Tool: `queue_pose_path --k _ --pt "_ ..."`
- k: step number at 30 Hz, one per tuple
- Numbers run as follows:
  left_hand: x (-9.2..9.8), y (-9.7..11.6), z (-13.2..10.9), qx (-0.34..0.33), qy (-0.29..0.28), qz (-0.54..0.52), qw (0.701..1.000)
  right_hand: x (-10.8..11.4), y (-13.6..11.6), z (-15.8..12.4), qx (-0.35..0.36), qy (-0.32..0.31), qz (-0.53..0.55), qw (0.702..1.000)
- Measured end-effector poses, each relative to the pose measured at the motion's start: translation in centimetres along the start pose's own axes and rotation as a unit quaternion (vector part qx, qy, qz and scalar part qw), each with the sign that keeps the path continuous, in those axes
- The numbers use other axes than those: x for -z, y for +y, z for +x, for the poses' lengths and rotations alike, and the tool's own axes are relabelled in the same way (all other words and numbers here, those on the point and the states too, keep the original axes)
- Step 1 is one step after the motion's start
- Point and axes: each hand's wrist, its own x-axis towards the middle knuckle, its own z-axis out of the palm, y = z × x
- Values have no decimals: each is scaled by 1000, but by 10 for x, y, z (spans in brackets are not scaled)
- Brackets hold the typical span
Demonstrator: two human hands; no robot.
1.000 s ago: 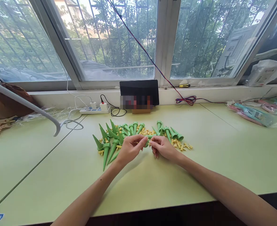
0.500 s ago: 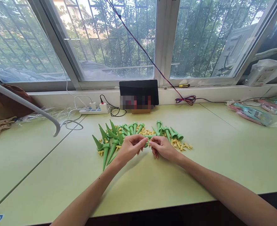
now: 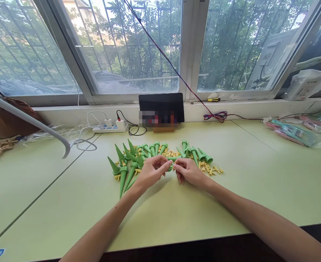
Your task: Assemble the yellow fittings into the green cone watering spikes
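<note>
My left hand [image 3: 153,172] is closed on a green plastic spike [image 3: 170,168]; only its round end shows past the fingertips. My right hand [image 3: 190,171] pinches a small yellow plastic fitting [image 3: 174,167] at that end, mostly hidden by the fingers. The two hands nearly meet above the table. Behind and left of them lie several green spikes [image 3: 123,178], cone-shaped with ribbed caps. More green spikes [image 3: 200,155] lie beyond my right hand. Loose yellow fittings [image 3: 210,169] are scattered among and beside them.
The pale green table [image 3: 160,222] has a dark seam on the left. At the back stand a black tablet [image 3: 161,103] and a white power strip [image 3: 103,128]. A white curved arm [image 3: 40,122] reaches in from the left. Bagged items [image 3: 291,131] lie far right.
The left fingers have shifted slightly around the green spike, and more of its round end shows. My right hand stays almost still at the same spot.
</note>
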Motion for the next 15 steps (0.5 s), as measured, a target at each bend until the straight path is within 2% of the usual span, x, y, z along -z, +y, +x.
queue_pose_path --k 15 --pt "-1 4 0 47 19 24 998 -1 -3 -1 1 8 -8 1000"
